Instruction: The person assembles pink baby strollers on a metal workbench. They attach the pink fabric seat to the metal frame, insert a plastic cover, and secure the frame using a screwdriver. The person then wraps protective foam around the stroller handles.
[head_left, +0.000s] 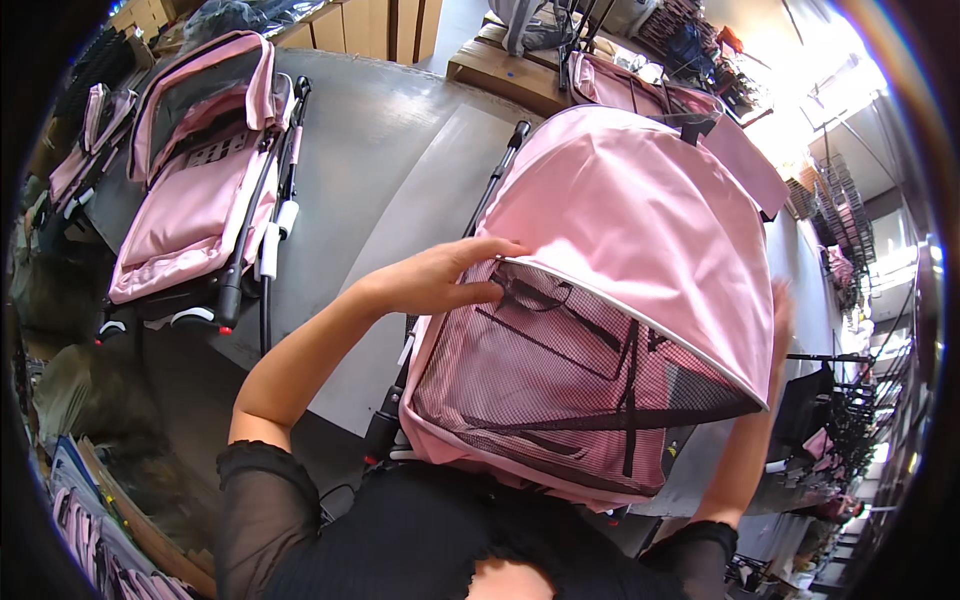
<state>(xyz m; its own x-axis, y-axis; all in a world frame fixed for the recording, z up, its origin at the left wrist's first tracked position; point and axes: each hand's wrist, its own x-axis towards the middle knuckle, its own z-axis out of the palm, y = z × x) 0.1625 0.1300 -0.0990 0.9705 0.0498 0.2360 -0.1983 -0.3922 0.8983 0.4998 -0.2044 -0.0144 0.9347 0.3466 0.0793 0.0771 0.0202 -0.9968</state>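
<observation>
**Holding a pink pet stroller by its hood on the grey table**

Looking down, we see our left hand (pixel 445 278) laid on the near left edge of the pink stroller (pixel 620 300), right where the pink fabric hood meets the black mesh window (pixel 570 385). The fingers are stretched out and slightly spread, and the fingertips curl over the hood's pale piped rim; the hand rests on the fabric rather than closing round anything. Our right hand (pixel 781 310) sits on the far right side of the same hood, mostly hidden behind the fabric, so we cannot tell whether its fingers are apart or closed on the edge.

The stroller stands on the grey table (pixel 380 170), directly in front of us and close to our chest, with its hood raised and the mesh window facing us. Black straps show through the mesh. A black frame tube (pixel 497 175) runs up along its left side, just beyond our left hand.

Well apart to the left, a second pink stroller (pixel 195 190) lies folded flat on the same table, its black handle bars with white grips alongside it. Behind our stroller, at the far edge of the table, lies another pink stroller (pixel 640 90), and cardboard boxes (pixel 370 25) stand beyond it.
</observation>
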